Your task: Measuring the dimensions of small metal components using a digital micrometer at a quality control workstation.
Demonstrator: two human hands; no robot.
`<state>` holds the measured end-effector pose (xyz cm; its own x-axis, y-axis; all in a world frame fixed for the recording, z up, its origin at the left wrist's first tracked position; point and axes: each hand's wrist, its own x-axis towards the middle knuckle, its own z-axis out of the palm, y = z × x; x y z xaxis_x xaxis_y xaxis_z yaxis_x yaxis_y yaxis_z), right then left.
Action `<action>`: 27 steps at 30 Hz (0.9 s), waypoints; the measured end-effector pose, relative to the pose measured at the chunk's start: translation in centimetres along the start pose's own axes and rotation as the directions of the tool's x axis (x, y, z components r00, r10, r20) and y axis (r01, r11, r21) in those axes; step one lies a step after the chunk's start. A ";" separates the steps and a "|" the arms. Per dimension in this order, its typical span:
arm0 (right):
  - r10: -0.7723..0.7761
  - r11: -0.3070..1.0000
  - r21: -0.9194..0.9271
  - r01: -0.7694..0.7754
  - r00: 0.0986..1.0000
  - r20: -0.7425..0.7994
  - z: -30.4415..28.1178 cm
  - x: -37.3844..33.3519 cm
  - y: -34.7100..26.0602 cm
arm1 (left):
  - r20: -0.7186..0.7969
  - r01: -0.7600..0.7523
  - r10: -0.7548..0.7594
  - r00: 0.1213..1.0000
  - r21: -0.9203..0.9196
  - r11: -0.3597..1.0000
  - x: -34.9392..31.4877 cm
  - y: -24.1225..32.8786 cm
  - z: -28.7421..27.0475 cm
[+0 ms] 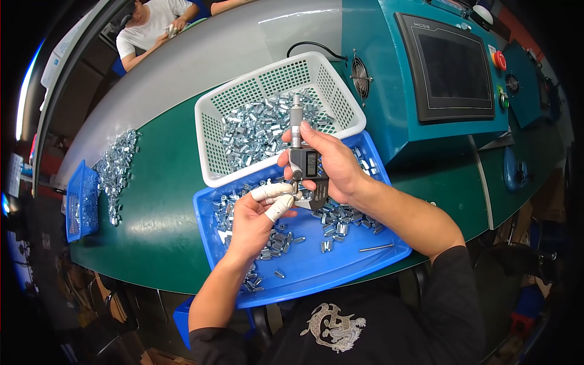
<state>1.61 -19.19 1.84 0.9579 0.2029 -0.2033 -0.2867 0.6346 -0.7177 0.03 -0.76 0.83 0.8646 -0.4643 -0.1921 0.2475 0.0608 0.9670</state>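
My right hand (pixel 342 167) is wrapped round a digital micrometer (pixel 296 118), held upright with its thimble pointing away from me and its small display facing up. White finger cots cover the thumb and a finger of my left hand (pixel 250 224), pinched at the micrometer's jaws. Between those fingertips is a small metal piece (pixel 296 187), mostly hidden. Both hands are above a blue tray (pixel 322 267) holding many loose, shiny metal sleeves (pixel 283 242). A thin metal pin (pixel 376 247) lies at the tray's right side.
A white perforated basket (pixel 204 143) full of similar sleeves rests behind the tray, over its far edge. Farther left are a pile of sleeves (pixel 117 170) and a small blue basket (pixel 74 207). A teal machine with a screen (pixel 453 70) stands right. Across the table sits another person (pixel 149 27).
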 end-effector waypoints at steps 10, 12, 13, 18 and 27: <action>-0.014 1.000 -0.021 0.014 1.000 0.002 0.0 0.0 -0.1 | 0.010 0.018 -0.017 1.000 -0.035 0.999 0.0 0.1 0.0; -0.016 1.000 -0.027 0.016 1.000 -0.001 0.1 0.0 -0.2 | 0.022 0.016 -0.015 1.000 -0.049 0.999 0.0 0.1 -0.1; -0.019 0.999 -0.033 0.019 1.000 -0.005 0.1 0.0 -0.2 | 0.020 0.022 -0.021 1.000 -0.047 0.999 0.0 0.2 -0.1; -0.018 1.000 -0.011 0.018 1.000 -0.005 0.0 0.1 -0.1 | 0.014 0.018 -0.018 1.000 -0.035 0.999 0.1 0.0 -0.2; 0.012 0.999 0.030 -0.012 1.000 -0.008 0.0 0.1 -0.3 | -0.014 0.001 0.000 1.000 0.036 0.999 0.2 -0.1 -0.4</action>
<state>1.76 -19.40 2.02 0.9544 0.2049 -0.2170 -0.2985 0.6544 -0.6947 0.35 -0.51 0.64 0.8704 -0.4522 -0.1947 0.2324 0.0288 0.9722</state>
